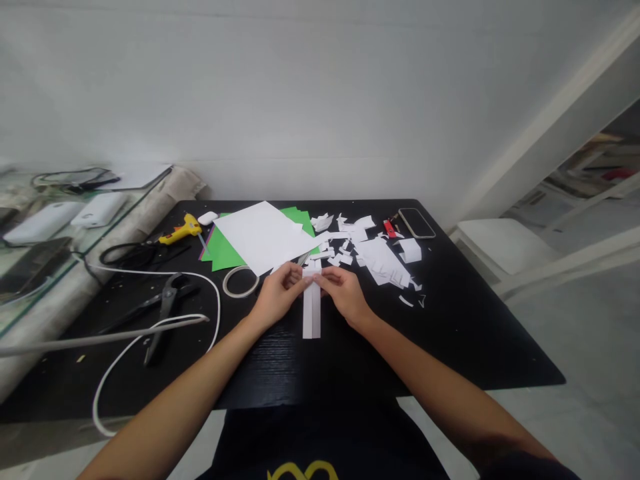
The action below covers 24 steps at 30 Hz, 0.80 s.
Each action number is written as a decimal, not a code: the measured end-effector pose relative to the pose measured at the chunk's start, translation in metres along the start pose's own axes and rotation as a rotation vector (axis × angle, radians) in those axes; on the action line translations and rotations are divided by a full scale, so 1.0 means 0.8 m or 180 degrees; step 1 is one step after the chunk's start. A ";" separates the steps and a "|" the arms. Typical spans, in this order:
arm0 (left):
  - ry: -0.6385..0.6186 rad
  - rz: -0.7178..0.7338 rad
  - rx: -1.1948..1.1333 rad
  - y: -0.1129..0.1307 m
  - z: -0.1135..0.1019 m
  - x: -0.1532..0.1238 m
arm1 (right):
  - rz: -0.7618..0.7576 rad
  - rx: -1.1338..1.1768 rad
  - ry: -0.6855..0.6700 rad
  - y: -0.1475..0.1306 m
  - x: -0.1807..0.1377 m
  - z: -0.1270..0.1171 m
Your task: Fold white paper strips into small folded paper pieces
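Observation:
Between my two hands is a long folded strip of white paper, with a crease running down its length. My left hand pinches its upper left edge between thumb and fingers. On the other side, my right hand grips the upper right edge the same way, the thumbs almost meeting. The strip's lower end points toward me over the black table. Small white paper scraps lie just beyond my fingertips. A roll of tape rests to the left of my left hand.
White sheets lie on green paper at the back. Leftward are a yellow glue gun, black-handled pliers or cutters and a looping white cable. A phone and a red tool sit back right.

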<state>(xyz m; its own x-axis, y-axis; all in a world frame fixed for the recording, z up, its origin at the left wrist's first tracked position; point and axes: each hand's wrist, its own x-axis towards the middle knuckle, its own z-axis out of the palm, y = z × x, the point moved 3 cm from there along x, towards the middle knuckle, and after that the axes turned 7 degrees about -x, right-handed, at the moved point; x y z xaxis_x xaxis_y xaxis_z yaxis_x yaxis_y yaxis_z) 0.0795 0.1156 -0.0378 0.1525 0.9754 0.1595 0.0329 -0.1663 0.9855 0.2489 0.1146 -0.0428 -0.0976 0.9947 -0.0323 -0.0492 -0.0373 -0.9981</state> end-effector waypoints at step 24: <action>0.0541 0.0209 0.0791 0.009 -0.016 0.001 | -0.0010 0.0245 0.0246 -0.003 0.002 -0.009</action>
<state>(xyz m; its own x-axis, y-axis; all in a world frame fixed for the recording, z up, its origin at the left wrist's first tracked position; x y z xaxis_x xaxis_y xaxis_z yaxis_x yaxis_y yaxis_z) 0.0668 0.1167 -0.0302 -0.0046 0.9682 0.2503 0.2723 -0.2396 0.9319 0.2558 0.1173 -0.0405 -0.0204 0.9991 -0.0361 -0.1259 -0.0384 -0.9913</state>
